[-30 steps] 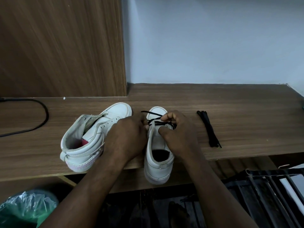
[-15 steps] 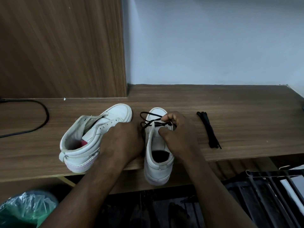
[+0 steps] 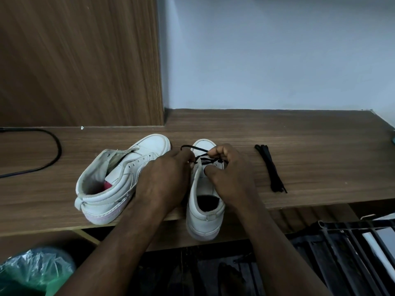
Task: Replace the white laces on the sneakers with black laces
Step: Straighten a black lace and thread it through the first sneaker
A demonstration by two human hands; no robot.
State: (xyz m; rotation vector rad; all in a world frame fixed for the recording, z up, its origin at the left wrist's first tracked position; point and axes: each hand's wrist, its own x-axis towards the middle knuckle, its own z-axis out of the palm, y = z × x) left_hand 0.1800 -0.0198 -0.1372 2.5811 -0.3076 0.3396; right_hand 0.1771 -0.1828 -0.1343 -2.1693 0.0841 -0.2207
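Far out to the left of the left hand, a black cable [image 3: 56, 151] curves over the wooden shelf [image 3: 320, 159], and below it, off the shelf's front edge, lies a green plastic bag [image 3: 36, 272]. Just beside the left hand, on its outer side, the unlaced sneaker [image 3: 116, 184] leans on its side with its toe pointing away and to the right. Its eyelets are bare and a bit of pink shows inside the collar. The left hand [image 3: 164, 178] lies partly over this shoe's forefoot, fingers curled, and pinches one strand of the black lace [image 3: 201, 156] at its fingertips. Between the two hands stands the second sneaker [image 3: 203, 212], upright, toe pointing away, its heel hanging over the front edge of the shelf. The black lace crosses its lowest eyelets near the toe, and a loose loop of it lies on the shelf beyond the left fingertips. The right hand [image 3: 232, 178] is curled over the right side of this shoe, its fingers gripping the lace above the toe while the thumb presses on the tongue. Out beyond the right hand, apart from it, a spare black lace [image 3: 270, 167] lies bundled lengthwise on the shelf. Lower right, below the shelf, stands a black metal rack [image 3: 350, 244].
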